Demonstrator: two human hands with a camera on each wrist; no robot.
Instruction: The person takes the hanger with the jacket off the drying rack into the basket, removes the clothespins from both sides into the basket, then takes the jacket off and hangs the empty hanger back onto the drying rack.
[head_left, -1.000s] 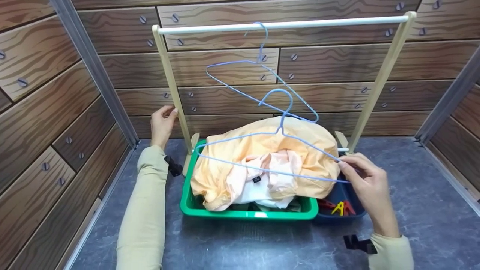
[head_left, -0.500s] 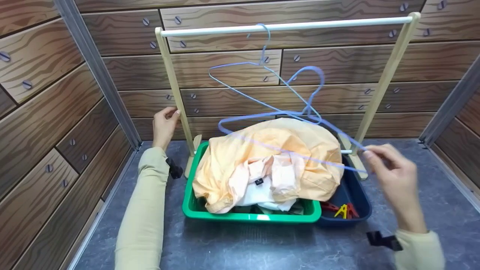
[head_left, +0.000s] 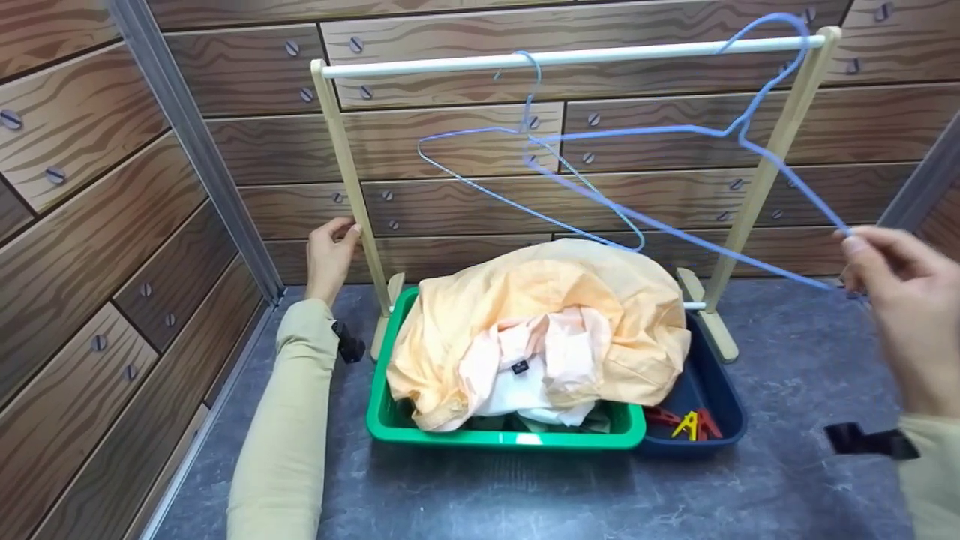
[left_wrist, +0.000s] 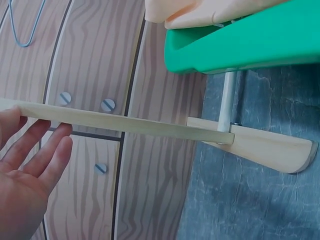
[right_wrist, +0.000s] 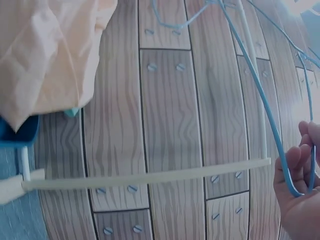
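My right hand (head_left: 900, 292) pinches one end of a blue clothes hanger (head_left: 652, 131), raised at the right, its hook overlapping the rail in the head view. In the right wrist view, that hanger's end (right_wrist: 295, 190) lies between thumb and fingers. My left hand (head_left: 330, 255) pinches the left post (left_wrist: 125, 125) of a wooden clothes rack by thumb and fingertips. A second blue hanger (head_left: 480, 196) hangs from the rack's white rail (head_left: 637, 52). Below, a peach shirt (head_left: 457, 315) with a white inside lies heaped in a green basket (head_left: 510, 439).
A dark blue bin (head_left: 720, 375) with red and yellow clothespins (head_left: 686, 425) stands right of the basket. The rack's right foot (head_left: 712, 330) rests on the dark tabletop (head_left: 810, 360). Wood-patterned panels (head_left: 465, 202) enclose the back and sides.
My right hand has carried its hanger up and to the right, from in front of the peach shirt to rail height. My left hand stays at the post; the other hanger still hangs.
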